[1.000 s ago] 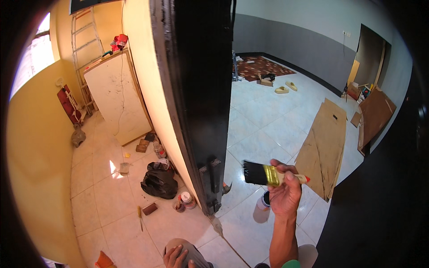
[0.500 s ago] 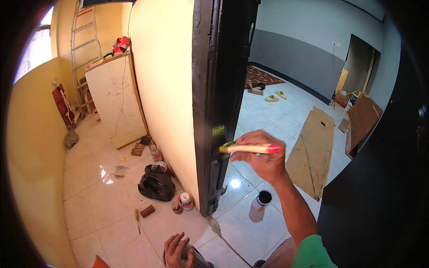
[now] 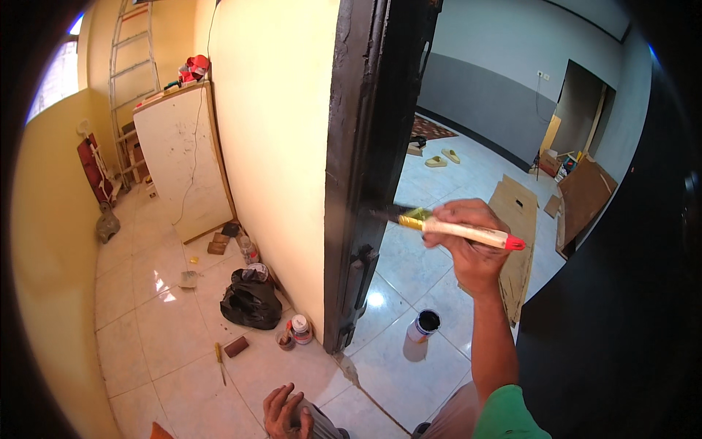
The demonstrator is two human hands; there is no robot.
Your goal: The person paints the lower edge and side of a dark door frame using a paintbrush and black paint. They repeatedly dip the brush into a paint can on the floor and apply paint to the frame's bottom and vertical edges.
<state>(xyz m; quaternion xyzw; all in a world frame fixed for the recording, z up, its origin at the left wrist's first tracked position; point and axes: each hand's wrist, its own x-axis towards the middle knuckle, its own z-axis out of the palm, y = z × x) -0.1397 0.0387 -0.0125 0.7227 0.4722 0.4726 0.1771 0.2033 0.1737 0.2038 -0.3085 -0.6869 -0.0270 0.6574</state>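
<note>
My right hand [image 3: 472,245] is wrapped around the paintbrush [image 3: 453,228], fingers curled tight on the pale handle near the yellow ferrule, red tip sticking out to my right. The bristles are pressed flat against the black door edge [image 3: 365,168], just above the dark handle fitting [image 3: 360,274]. The brush looks light and stiff in the handle, soft at the bristles, and probably slick with wet black paint up front, so gripping mid-handle, clear of the ferrule, seems the safest hold. Down on the tiled floor [image 3: 409,366] sits the small paint can [image 3: 423,325], open, well below the brush. My left hand [image 3: 284,413] rests down by my knee, fingers loosely bent, holding nothing. A black bag [image 3: 250,298] and two little tins [image 3: 295,331] lie by the yellow wall [image 3: 274,132].
</note>
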